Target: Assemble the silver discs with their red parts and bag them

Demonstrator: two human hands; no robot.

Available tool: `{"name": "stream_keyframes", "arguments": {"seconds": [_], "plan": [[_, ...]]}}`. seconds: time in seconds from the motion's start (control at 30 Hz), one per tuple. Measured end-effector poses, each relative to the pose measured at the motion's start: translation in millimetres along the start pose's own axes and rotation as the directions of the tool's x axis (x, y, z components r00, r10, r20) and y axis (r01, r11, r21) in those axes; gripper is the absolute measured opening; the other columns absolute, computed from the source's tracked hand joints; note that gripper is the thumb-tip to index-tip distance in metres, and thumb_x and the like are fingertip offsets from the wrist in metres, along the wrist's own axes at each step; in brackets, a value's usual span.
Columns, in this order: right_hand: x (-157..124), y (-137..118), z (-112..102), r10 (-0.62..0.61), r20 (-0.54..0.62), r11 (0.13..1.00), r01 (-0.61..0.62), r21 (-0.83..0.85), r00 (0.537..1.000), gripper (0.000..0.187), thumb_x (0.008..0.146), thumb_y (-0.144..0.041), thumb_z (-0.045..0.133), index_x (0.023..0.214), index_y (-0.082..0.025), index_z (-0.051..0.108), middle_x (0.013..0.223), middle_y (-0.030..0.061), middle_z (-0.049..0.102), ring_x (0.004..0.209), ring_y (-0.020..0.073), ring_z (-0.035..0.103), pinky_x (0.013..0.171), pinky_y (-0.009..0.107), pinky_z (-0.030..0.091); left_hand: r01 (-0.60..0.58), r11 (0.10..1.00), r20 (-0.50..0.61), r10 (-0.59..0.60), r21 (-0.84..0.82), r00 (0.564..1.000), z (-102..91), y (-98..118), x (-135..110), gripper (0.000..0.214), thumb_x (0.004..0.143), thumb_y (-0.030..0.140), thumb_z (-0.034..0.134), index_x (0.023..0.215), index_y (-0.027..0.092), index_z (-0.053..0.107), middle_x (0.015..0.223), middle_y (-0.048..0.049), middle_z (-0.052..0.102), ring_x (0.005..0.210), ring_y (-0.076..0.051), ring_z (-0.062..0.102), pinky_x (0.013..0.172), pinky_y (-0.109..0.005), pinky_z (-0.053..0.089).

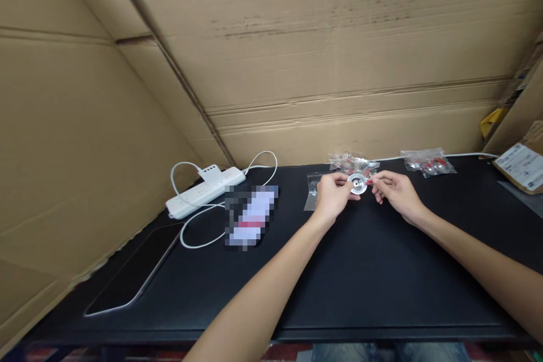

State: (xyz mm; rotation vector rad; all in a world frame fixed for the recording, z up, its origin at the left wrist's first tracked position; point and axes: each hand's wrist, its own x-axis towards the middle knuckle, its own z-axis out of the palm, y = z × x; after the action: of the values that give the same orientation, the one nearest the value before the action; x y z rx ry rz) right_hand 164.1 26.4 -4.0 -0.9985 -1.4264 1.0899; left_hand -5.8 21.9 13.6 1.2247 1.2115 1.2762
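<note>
White power strip (211,190) sits well left of the metal disc (358,186). Left hand (333,195) pinches that disc by its left rim, with a clear bag of red and silvery parts (350,162) just behind it. Right hand (393,190) pinches a small red piece (369,182) beside the disc's right edge, can't tell if they touch. Second parts bag (427,162) is farther right of the disc.
</note>
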Motion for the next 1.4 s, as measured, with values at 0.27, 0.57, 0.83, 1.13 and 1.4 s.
{"name": "stream_keyframes", "arguments": {"seconds": [0.27,0.57,0.83,1.13,1.4], "plan": [[-3,-6,2,0.083,-0.015,0.98,-0.079,0.18,0.996,0.027,0.065,-0.034,0.083,0.082,-0.016,0.073,0.074,0.005,0.07,0.065,0.015,0.063,0.066,0.032,0.053,0.116,0.966,0.076,-0.101,-0.232,0.992,1.6,11,-8,0.005,0.083,0.003,0.063,0.08,0.007,0.065,0.073,-0.0063,0.067,0.058,-0.013,0.068,0.066,-0.03,0.061],[-2,0,4,0.006,0.025,0.996,-0.008,0.092,1.0,0.027,0.068,-0.037,0.081,0.081,-0.016,0.069,0.066,0.0018,0.066,0.059,0.0138,0.061,0.06,0.029,0.05,0.175,0.953,0.195,-0.128,-0.248,0.972,6.9,8,-13,0.002,0.085,0.008,0.065,0.084,0.008,0.063,0.069,-0.0079,0.068,0.06,-0.013,0.067,0.067,-0.03,0.057],[-3,-5,2,0.103,0.074,0.974,-0.116,0.196,0.992,0.028,0.065,-0.034,0.084,0.078,-0.016,0.068,0.064,0.0014,0.066,0.06,0.0137,0.062,0.063,0.028,0.051,0.162,0.957,0.279,-0.091,-0.241,0.956,6.6,2,-13,0.017,0.082,0.006,0.068,0.099,0.007,0.066,0.082,-0.0097,0.07,0.063,-0.013,0.066,0.069,-0.03,0.056],[0,-3,-6,0.209,0.206,0.888,-0.274,0.37,0.956,0.02,0.071,-0.027,0.081,0.081,-0.017,0.067,0.071,0.0008,0.068,0.064,0.0125,0.063,0.068,0.029,0.052,0.118,0.977,0.384,-0.04,-0.18,0.922,1.8,2,-12,0.034,0.079,0.022,0.076,0.11,0.008,0.07,0.077,-0.0092,0.07,0.064,-0.013,0.064,0.065,-0.03,0.054],[-2,-5,-5,0.217,0.19,0.87,-0.278,0.406,0.957,0.02,0.07,-0.027,0.082,0.085,-0.018,0.071,0.073,0.0013,0.068,0.066,0.014,0.063,0.07,0.031,0.052,0.083,0.965,0.342,0.007,-0.248,0.94,4.4,7,-15,0.037,0.068,0.013,0.082,0.104,0.013,0.07,0.093,-0.0086,0.068,0.068,-0.013,0.066,0.07,-0.032,0.055]]}}
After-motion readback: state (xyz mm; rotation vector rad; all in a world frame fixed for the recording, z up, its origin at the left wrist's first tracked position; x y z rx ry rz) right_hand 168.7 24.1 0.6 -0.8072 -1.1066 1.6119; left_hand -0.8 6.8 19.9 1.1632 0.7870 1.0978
